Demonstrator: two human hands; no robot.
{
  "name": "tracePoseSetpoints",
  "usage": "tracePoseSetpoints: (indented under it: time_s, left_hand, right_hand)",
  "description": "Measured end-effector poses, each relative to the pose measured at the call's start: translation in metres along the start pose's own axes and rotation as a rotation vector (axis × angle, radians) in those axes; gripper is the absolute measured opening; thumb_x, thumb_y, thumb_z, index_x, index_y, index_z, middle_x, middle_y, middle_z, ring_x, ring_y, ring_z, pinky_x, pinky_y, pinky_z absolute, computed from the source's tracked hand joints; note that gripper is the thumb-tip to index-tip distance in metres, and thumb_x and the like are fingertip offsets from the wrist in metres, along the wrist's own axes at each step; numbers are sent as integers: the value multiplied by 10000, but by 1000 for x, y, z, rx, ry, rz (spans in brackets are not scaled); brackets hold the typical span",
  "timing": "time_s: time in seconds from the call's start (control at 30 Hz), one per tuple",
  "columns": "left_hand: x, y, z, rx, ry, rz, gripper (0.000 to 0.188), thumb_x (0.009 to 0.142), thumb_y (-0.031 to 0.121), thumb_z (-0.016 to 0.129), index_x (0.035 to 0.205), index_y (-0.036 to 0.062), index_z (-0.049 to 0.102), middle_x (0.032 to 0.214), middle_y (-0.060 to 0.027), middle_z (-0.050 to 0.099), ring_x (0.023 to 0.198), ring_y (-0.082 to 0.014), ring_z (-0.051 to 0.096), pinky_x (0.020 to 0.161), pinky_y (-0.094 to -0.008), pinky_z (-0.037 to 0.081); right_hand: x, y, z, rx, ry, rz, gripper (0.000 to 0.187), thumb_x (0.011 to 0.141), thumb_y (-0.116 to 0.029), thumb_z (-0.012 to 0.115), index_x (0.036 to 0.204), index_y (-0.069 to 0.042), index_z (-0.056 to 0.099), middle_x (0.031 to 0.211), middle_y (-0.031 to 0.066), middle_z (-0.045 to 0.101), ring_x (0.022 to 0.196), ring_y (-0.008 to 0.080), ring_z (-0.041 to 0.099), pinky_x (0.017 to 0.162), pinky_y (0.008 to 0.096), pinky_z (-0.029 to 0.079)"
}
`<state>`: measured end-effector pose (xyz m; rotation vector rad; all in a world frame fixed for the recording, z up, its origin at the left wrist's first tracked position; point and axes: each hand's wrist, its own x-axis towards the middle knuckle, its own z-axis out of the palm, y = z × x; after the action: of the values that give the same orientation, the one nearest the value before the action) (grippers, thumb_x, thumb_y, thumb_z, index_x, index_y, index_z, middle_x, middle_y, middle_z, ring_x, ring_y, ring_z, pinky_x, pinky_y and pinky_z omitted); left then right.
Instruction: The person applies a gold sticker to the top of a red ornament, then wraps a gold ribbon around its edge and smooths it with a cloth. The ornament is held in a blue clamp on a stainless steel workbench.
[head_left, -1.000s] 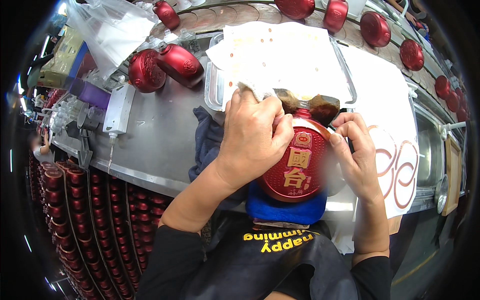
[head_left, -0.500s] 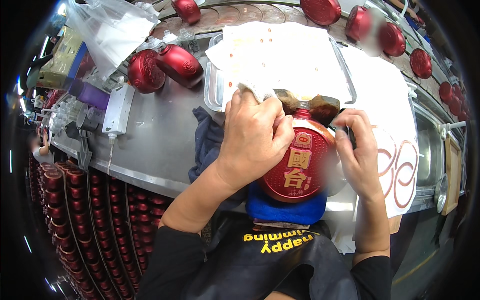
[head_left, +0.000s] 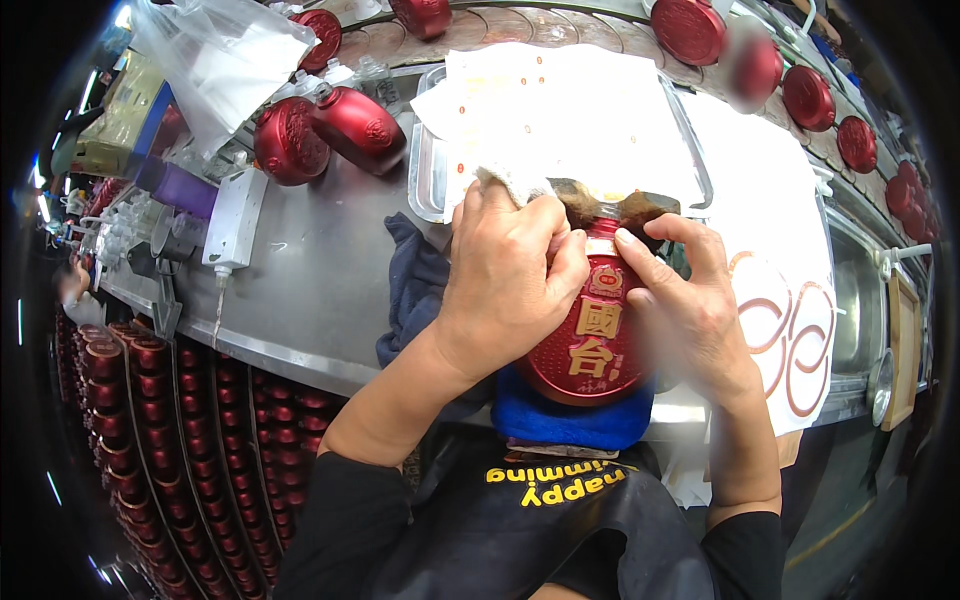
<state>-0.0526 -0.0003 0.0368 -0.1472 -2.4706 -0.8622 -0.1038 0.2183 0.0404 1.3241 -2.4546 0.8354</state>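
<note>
A round, flat red bottle (head_left: 590,350) with raised gold characters lies face up before me. Under it is a blue cloth pad (head_left: 570,412), and its neck rests between brown, worn supports (head_left: 645,212). A white cloth (head_left: 517,184) is bunched in my left hand (head_left: 510,265), which is closed beside the bottle's upper left edge. My right hand (head_left: 695,310) bends over the upper right edge, its thumb pressing a pale strip (head_left: 601,246) that crosses the base of the neck. The rest of its fingers curl beyond the bottle's edge, partly hidden.
Ahead stands a clear plastic tray (head_left: 428,170) under white sheets (head_left: 550,110). Two red bottles (head_left: 360,130) lie to its left, near a white power strip (head_left: 237,220). Printed rings mark a sheet (head_left: 790,210) at right. More bottles (head_left: 690,30) line a curved conveyor (head_left: 520,27).
My right hand has moved left onto the bottle's shoulder, bringing the strip's right part down against it. My left hand stays put. Bottles on the conveyor have shifted right.
</note>
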Motion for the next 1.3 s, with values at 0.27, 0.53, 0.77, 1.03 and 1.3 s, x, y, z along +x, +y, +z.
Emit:
tracePoseSetpoints:
  time_s: [0.27,0.53,0.77,1.03,1.3]
  left_hand:
    - [-1,0,0,20,13,6,149,844,149,719,794,38,633,844,-216,581,869,-398,555,804,-510,425]
    - [-3,1,-1,25,10,-36,177,840,174,727,776,43,626,825,-205,577,866,-386,554,807,-499,422]
    - [-4,0,-1,4,24,-52,186,847,178,729,777,42,625,827,-202,581,870,-383,559,822,-495,427]
    - [-12,-4,-12,-175,-19,-145,341,935,304,744,778,30,617,847,-197,586,843,-373,560,763,-473,449]
    - [-35,-16,-33,-325,-95,-227,352,962,301,729,812,-2,631,906,-216,621,898,-367,589,824,-438,478]
  right_hand:
    - [4,-2,0,-8,-2,-6,461,870,-127,767,1323,-88,694,1212,161,583,1120,357,581,959,452,507]
    - [4,-7,-1,-25,-10,-13,507,797,-26,763,1299,-63,705,1212,159,589,1138,341,579,969,435,508]
    - [6,-10,-4,-56,-33,-13,546,771,20,759,1308,-56,699,1213,159,589,1143,341,578,979,434,510]
    - [6,-15,-3,-78,-29,-22,557,767,28,753,1313,-69,699,1230,166,577,1136,348,578,985,442,505]
    - [10,-16,-4,-80,-41,-18,445,857,-113,769,1297,-102,701,1205,148,575,1112,336,574,943,453,499]
